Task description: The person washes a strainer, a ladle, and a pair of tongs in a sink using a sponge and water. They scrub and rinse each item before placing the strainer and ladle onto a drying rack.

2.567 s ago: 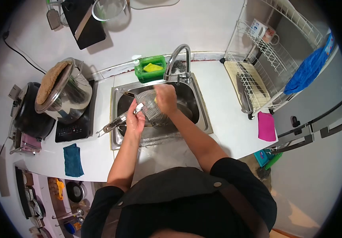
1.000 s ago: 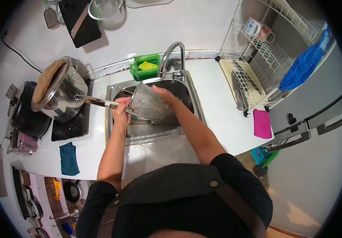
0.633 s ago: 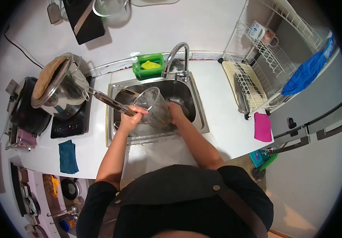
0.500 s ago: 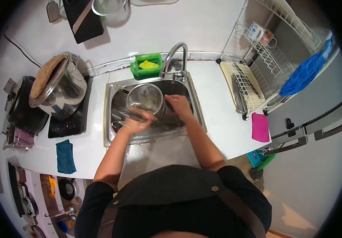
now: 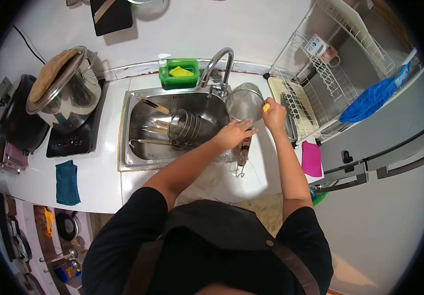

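Observation:
A round mesh strainer is over the counter just right of the sink, its brown handle pointing toward my body. My left hand is at the strainer's near rim, by the handle, with its fingers stretched out. At the strainer's right side, my right hand is closed round a small yellow thing. Several other strainers stand nested in the metal sink, with handles lying to the left.
The faucet arches over the sink's back right corner. Behind the sink sits a green basket with a yellow sponge. A wire rack is at the right, a steel pot on a cooktop at the left.
Both hands have moved right, out of the sink, and the strainer is now over the counter. The other strainers in the sink are uncovered. The yellow thing now shows in my right hand.

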Tool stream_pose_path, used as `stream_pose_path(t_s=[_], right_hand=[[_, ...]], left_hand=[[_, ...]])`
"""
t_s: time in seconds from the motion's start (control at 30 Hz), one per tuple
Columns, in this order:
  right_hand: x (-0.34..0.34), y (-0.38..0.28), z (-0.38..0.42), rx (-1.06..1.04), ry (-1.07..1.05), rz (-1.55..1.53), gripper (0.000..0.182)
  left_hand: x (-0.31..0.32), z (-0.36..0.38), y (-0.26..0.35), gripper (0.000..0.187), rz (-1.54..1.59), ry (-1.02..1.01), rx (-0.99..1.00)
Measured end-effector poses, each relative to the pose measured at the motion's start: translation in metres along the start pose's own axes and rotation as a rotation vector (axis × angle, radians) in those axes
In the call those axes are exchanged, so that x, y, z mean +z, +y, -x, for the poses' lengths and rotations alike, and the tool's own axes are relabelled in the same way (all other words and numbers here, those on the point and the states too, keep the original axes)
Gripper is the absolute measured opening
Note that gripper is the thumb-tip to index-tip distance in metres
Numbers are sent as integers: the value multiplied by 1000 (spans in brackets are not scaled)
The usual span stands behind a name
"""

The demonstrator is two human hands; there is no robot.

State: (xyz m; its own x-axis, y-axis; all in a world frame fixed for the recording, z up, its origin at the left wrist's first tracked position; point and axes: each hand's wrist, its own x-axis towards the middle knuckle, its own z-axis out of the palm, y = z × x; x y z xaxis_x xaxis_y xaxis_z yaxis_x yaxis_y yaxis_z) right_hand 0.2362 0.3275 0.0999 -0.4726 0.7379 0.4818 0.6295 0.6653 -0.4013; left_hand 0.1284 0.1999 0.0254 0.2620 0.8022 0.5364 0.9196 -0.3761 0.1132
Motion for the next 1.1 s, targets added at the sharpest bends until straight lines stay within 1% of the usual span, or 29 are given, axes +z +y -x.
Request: stream_pose_path(t_s=[0.03,0.07,0.13,0.17,0.2,0.27,0.3,0.37,0.4,0.43,0.5,0.57,0.6,0.63,0.67,0.7,0.77,0.8,0.83,0.9,0.93,0.97,1.03,1.07,1.1], right_hand=[[6,9,-7,-119,29,118,12],[11,19,-12,-235,58,236,12],[22,34,-22,-234,29,265,15],[26,39,-27,-230,1,293,19],[27,45,-32,-225,1,287,19],[30,51,-39,-216,-60,290,19],[29,47,-38,-212,-62,285,19],[10,20,-42,-49,-166,387,23],[-3,6,-42,22,-199,441,32],[-12,-7,-39,17,-194,442,32],[-21,-34,-29,-50,79,252,34],[-8,-63,-13,-230,151,-103,33],[0,-83,-1,-288,105,-251,29],[10,-105,10,-232,-108,-395,30],[15,-126,19,-326,-172,-495,34],[39,-140,25,-403,-117,-596,31],[92,-174,39,-542,22,-761,24],[107,-189,43,-607,106,-826,21],[110,-193,41,-613,109,-836,21],[118,-204,37,-917,-95,-826,16],[123,-199,26,-1016,-148,-764,16],[128,-193,22,-1029,-146,-770,16],[135,-182,27,-948,-292,-782,20],[139,-178,30,-955,-298,-782,20],[137,-176,35,-921,-215,-794,22]], left_hand=[[6,3,1,43,124,-18,-80],[11,13,-4,48,408,-54,-220],[20,50,-28,44,353,24,-512],[3,64,-35,38,149,172,-623],[-16,77,-41,32,-62,318,-724],[-23,102,-57,20,-268,591,-900],[-16,119,-70,20,-271,585,-899],[9,150,-99,27,206,-60,-972],[17,157,-106,35,192,-53,-949],[12,157,-104,35,191,-46,-948],[-6,153,-94,36,89,26,-1014],[-25,155,-95,37,148,131,-1180],[-41,155,-94,37,148,120,-1178],[-60,154,-91,35,189,207,-1141],[-74,153,-88,33,227,297,-1103],[-82,152,-86,33,221,290,-1101],[-96,153,-83,30,273,327,-1002],[-98,153,-80,23,313,342,-937],[-104,150,-72,23,301,346,-938],[-116,150,-53,19,189,268,-895],[-120,154,-49,15,175,268,-827],[-121,154,-47,15,165,276,-830],[-117,159,-38,15,250,270,-736],[-113,167,-44,18,486,233,-780],[-114,169,-49,18,483,246,-780]])
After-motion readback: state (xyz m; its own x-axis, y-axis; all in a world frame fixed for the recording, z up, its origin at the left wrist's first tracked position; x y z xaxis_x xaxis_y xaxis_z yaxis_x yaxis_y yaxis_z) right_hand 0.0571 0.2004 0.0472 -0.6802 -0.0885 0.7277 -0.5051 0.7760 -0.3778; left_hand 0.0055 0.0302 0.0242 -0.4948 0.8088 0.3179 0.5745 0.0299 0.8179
